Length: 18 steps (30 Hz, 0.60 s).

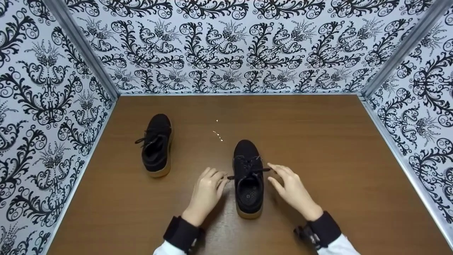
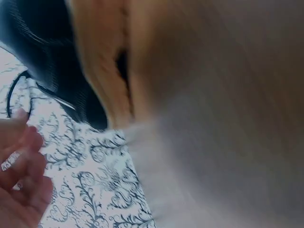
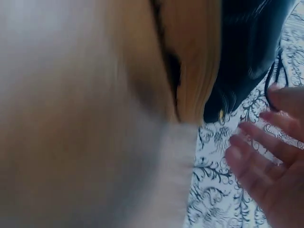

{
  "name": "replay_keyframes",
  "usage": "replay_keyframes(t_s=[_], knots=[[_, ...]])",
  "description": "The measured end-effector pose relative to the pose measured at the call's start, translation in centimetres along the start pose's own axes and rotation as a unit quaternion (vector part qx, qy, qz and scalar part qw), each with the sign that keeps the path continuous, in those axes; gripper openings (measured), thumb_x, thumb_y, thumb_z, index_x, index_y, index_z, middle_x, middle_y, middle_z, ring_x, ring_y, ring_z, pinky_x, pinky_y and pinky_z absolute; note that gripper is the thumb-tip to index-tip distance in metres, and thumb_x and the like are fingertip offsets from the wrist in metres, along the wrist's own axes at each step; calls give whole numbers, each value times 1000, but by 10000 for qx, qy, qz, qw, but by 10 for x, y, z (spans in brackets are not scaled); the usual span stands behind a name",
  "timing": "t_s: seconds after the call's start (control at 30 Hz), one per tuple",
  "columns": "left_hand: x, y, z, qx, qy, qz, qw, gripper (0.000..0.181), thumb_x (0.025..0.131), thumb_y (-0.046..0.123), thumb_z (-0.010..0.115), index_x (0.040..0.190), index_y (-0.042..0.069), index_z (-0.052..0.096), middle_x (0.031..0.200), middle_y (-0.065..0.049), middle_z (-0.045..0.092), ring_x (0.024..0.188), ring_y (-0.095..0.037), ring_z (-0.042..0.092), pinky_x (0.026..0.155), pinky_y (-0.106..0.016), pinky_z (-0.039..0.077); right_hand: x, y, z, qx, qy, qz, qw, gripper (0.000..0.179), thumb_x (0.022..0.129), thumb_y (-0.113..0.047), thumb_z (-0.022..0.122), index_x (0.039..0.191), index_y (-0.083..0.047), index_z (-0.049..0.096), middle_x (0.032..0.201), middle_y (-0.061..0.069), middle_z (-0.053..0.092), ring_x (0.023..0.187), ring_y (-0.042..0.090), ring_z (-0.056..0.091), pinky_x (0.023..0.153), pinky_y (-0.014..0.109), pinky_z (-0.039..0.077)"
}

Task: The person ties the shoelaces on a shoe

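Observation:
A black low-top sneaker (image 1: 249, 194) with a tan sole sits between my hands, toe pointing away. Its laces form a bow, with a loop to either side. My left hand (image 1: 207, 189) is at the left loop, its thumb and forefinger close together at the end of the shoelace (image 1: 231, 177). On the other side, my right hand (image 1: 292, 189) has its thumb and fingers spread apart around the tip of the right loop. The left wrist view shows the lace loop (image 2: 9, 97) passing behind the thumb. In the right wrist view, the sole's edge (image 3: 194, 71) is seen from low down.
A second black sneaker (image 1: 155, 148) stands to the left and farther back, its laces hanging out to its left side. Both shoes are on a brown wooden table (image 1: 318, 127). Patterned black-and-white panels (image 1: 226, 46) enclose the back and sides.

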State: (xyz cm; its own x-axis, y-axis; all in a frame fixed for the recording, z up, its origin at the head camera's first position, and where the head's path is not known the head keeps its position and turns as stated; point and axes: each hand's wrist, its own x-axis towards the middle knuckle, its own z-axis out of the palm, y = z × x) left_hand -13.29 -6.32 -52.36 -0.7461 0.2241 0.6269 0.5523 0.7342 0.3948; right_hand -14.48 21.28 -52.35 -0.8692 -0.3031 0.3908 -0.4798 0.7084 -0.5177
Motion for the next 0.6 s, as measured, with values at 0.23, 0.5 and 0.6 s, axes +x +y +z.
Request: replay_keyframes(t_s=[0.23,0.5,0.6], knots=[[-18,25,-4,-912,-944,-2019,9706,32,94,31,58,89,2,71,70,-4,66,63,-12,61,58,-28,52,-19,-14,3,1301,81,1129,9850,43,93,-18,60,133,-4,52,126,15,58,104,32,62,82,44,53],[-29,46,6,-2483,-1700,-3250,8966,57,99,39,45,123,-12,55,123,-26,58,118,-36,54,98,-47,43,-31,-33,16,2569,-226,2536,9323,47,99,-24,49,141,-3,41,140,20,46,128,36,44,103,48,38],[-30,56,13,-2804,-1448,-3617,8773,61,98,38,46,131,-13,45,133,-29,48,126,-41,45,104,-51,35,-32,-39,24,3364,-236,2869,8966,52,101,-27,44,144,1,33,148,22,33,135,37,34,108,46,32]])
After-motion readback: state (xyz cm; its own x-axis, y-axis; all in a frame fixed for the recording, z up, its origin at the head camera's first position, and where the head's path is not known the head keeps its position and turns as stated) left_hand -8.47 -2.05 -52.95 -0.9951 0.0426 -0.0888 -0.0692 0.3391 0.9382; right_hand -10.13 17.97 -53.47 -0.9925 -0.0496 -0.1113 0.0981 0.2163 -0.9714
